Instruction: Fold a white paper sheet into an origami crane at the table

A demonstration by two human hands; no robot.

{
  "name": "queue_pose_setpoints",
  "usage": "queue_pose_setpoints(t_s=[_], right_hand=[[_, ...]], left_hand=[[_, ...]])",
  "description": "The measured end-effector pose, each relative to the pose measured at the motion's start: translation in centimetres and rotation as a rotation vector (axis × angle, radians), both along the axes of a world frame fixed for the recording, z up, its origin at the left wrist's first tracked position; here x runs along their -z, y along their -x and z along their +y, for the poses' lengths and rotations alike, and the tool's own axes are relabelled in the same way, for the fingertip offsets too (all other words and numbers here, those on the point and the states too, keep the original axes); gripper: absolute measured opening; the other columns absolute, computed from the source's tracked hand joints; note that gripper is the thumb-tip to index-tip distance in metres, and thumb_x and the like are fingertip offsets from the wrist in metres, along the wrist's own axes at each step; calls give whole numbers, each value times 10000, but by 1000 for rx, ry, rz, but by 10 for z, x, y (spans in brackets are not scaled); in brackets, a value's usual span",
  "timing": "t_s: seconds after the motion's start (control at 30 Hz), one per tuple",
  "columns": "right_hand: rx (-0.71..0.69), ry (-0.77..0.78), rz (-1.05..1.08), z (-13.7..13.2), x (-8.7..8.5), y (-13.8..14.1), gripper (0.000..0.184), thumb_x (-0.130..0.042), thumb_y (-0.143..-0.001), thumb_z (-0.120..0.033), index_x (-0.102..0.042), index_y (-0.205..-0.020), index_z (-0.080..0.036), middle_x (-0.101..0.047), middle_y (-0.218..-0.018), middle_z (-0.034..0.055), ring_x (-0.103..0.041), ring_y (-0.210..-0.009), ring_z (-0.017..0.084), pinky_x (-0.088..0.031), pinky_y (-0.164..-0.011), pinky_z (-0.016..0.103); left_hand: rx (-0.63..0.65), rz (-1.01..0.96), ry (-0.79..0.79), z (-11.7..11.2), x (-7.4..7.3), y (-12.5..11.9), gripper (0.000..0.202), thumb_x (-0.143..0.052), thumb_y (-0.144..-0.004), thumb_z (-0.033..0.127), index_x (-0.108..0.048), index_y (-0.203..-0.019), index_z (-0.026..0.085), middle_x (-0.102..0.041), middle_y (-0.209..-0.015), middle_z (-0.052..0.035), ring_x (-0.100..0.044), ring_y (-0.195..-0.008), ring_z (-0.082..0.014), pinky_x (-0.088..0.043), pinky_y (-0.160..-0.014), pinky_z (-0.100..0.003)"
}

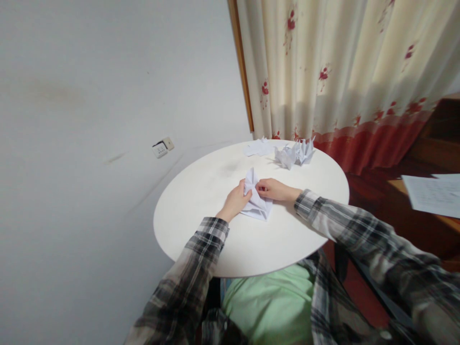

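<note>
A partly folded sheet of white paper (258,206) is between my two hands, just over the middle of the round table. Its narrow point is directed away from me, and its wider, layered end is toward me. My left hand (235,198) is closed on the paper's left edge, thumb on top. From the right, my right hand (273,188) pinches the paper's right side with fingers curled. The fingertips of both hands partly cover the folds.
Several folded paper cranes (294,154) stand at the table's far right, with white paper pieces (258,147) lying left of them. The round white table (194,206) adjoins a wall with a socket (159,150). A floral curtain (345,62) hangs behind; printed sheets (431,194) lie at right.
</note>
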State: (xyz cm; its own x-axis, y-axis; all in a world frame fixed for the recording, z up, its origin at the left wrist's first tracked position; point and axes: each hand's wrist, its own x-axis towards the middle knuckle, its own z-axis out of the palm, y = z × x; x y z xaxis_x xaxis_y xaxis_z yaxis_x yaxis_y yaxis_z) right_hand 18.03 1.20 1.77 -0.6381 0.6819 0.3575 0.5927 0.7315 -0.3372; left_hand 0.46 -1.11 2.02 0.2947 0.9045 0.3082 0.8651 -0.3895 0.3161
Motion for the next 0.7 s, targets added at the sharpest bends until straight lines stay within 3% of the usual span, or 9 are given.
queue_pose_setpoints(t_s=[0.7], right_hand=[[0,-16,-19,0,1,0,200,-451,-781,-241,-609,-798,-120,-584,-741,47,-474,-637,99,-344,-613,192]], left_hand=[[8,6,-2,0,0,0,390,-390,-805,313,-358,-1157,147,-597,-921,-82,-575,-823,-190,-424,-697,-274]])
